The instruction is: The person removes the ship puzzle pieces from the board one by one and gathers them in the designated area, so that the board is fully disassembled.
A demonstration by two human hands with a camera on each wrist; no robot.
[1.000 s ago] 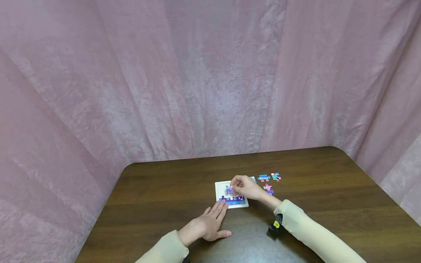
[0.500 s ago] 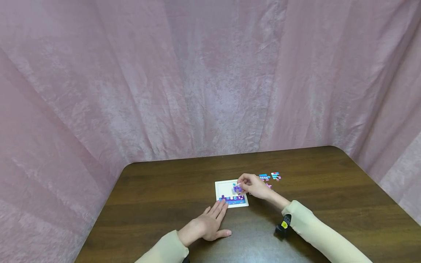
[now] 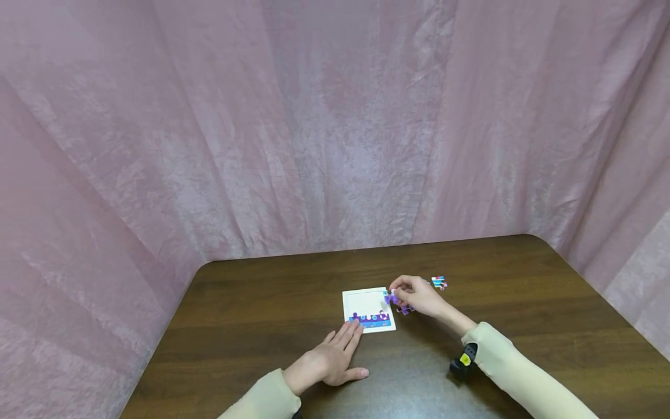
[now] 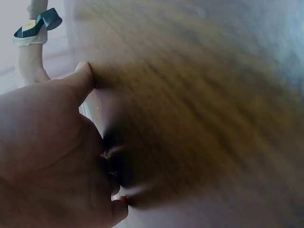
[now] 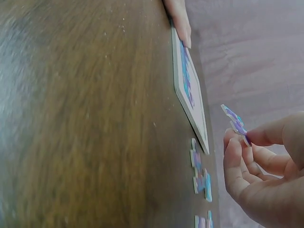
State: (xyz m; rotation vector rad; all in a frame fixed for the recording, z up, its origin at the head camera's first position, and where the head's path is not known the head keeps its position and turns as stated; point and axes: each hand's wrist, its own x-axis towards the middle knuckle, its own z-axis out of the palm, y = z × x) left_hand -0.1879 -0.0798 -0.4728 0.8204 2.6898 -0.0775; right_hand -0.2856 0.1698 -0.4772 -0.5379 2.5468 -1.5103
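Observation:
My right hand (image 3: 419,295) pinches a purple and blue jigsaw piece (image 5: 236,122) between thumb and fingers, raised above the table by the right edge of a white puzzle frame (image 3: 346,302). Joined pieces (image 3: 373,320) in purple and blue fill the frame's near side; its upper part is bare white. My left hand (image 3: 336,356) lies flat with straight fingers, fingertips on the frame's near left corner. In the left wrist view the palm (image 4: 47,152) shows close over the wood, and the fingertips are partly hidden.
Loose jigsaw pieces lie right of the frame, one (image 3: 439,283) farther off, others (image 5: 199,175) partly hidden by my right hand in the head view. A brown wooden table (image 3: 251,314) bears everything. Pink curtains (image 3: 335,128) hang behind its far edge.
My right hand has moved right with the pinched piece, from over the middle of the frame to its right edge, covering more loose pieces. The left hand has stayed still.

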